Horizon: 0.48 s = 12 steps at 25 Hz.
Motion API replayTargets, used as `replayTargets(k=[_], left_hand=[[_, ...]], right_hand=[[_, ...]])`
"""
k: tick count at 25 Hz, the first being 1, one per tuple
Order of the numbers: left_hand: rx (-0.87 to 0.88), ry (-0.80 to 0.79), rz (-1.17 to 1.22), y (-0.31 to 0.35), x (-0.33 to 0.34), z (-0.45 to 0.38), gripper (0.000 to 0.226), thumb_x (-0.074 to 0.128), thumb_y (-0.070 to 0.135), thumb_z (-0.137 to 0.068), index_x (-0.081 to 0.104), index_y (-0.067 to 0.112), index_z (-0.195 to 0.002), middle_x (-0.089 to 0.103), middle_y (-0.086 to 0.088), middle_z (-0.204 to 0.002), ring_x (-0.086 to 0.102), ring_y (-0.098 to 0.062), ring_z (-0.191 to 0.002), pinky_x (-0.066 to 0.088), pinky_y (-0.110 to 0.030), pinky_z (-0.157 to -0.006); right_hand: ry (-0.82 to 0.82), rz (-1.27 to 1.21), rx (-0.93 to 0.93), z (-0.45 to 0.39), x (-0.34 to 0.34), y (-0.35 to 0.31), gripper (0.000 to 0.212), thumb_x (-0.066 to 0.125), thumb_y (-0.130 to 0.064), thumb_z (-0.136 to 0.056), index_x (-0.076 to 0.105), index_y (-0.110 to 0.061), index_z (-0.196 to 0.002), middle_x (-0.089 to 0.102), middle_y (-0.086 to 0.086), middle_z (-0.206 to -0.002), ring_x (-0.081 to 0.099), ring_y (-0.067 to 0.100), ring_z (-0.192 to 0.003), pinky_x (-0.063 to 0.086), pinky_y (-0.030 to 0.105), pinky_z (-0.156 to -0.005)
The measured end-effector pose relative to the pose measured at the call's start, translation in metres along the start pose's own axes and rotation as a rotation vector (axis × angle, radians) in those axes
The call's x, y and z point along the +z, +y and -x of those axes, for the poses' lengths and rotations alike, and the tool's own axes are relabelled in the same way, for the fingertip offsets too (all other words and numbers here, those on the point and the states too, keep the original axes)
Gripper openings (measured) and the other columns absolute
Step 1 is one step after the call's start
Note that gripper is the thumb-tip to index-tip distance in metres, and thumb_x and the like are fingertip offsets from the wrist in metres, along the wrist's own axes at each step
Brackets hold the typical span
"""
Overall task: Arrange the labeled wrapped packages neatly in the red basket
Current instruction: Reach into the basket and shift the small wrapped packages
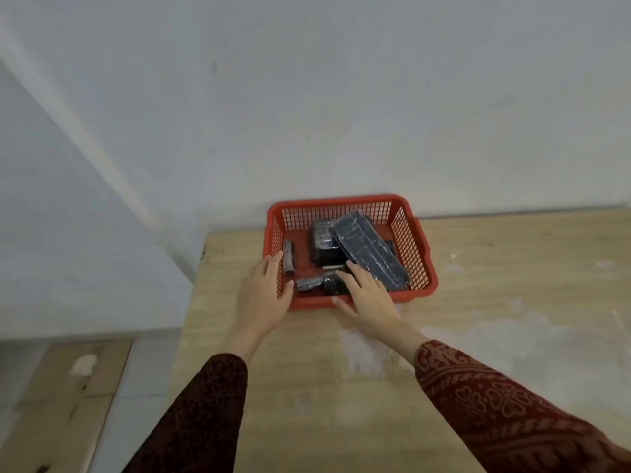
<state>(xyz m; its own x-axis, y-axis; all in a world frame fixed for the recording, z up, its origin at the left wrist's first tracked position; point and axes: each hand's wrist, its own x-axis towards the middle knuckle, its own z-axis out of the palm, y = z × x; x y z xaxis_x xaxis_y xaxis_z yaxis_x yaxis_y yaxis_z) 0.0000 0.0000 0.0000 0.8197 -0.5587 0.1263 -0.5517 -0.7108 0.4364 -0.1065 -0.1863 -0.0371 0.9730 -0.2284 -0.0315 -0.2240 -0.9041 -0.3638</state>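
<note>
Plastic lattice forms the walls of the red basket [413, 245], a shallow rectangular tray with a smooth rolled rim, standing on the desk [512, 302] close to the wall.

At the basket's near left corner the left hand [264, 298] lies flat against the outside wall, fingers spread, its grip released and holding nothing. Just inside that left wall a slim dark wrapped package [289, 257] lies lengthwise. Toward the basket's near wall rests a small crumpled package [309, 283] in glossy film. Behind it, near the basket's middle, sits a blocky black package [321, 245] with a pale label under shiny wrap. Leaning across that block and running diagonally to the basket's near right corner is a long flat package [370, 256], dark blue-grey, its wrap catching the light.

The right hand [367, 300] reaches over the basket's near rim, fingers extended with the tips on or just above a small black package [336, 285]; the grip looks loose, and I cannot tell whether it holds anything. Both sleeves are dark red with a printed floral pattern.

Beneath the basket the desk is pale wood grain, scuffed with whitish patches. Behind the basket rises a plain grey-white wall [341, 97]. Left of the basket, below the desk's edge, are floor tiles and flat cardboard [68, 387].
</note>
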Motion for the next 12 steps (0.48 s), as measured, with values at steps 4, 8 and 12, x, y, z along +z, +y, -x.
replayTargets(k=[4, 8, 12], left_hand=[[-0.108, 0.024, 0.085, -0.016, 0.025, 0.014, 0.052, 0.054, 0.022, -0.091, 0.041, 0.012, -0.140, 0.041, -0.015, -0.144, 0.046, -0.034, -0.125, 0.044, -0.049, -0.099], [-0.155, 0.151, 0.239, -0.027, 0.034, -0.016, 0.048, 0.048, 0.025, -0.096, 0.039, 0.010, -0.140, 0.043, -0.016, -0.140, 0.043, -0.030, -0.128, 0.042, -0.045, -0.103], [-0.277, 0.134, 0.336, -0.028, 0.042, -0.062, 0.050, 0.038, 0.030, -0.099, 0.028, 0.019, -0.147, 0.049, -0.007, -0.140, 0.053, -0.025, -0.119, 0.045, -0.034, -0.095]], right_hand=[[0.138, 0.134, -0.046, 0.002, 0.017, 0.002, 0.039, 0.033, -0.048, -0.096, 0.059, -0.019, -0.102, 0.061, -0.003, -0.103, 0.057, 0.018, -0.095, 0.042, 0.032, -0.084], [0.230, 0.187, -0.053, -0.001, 0.017, 0.004, 0.041, 0.028, -0.043, -0.097, 0.059, -0.020, -0.081, 0.061, -0.006, -0.076, 0.055, 0.016, -0.071, 0.041, 0.031, -0.069], [0.173, 0.172, 0.009, -0.003, 0.013, -0.005, 0.038, 0.033, -0.038, -0.096, 0.061, -0.018, -0.079, 0.062, -0.005, -0.074, 0.056, 0.016, -0.069, 0.040, 0.031, -0.068]])
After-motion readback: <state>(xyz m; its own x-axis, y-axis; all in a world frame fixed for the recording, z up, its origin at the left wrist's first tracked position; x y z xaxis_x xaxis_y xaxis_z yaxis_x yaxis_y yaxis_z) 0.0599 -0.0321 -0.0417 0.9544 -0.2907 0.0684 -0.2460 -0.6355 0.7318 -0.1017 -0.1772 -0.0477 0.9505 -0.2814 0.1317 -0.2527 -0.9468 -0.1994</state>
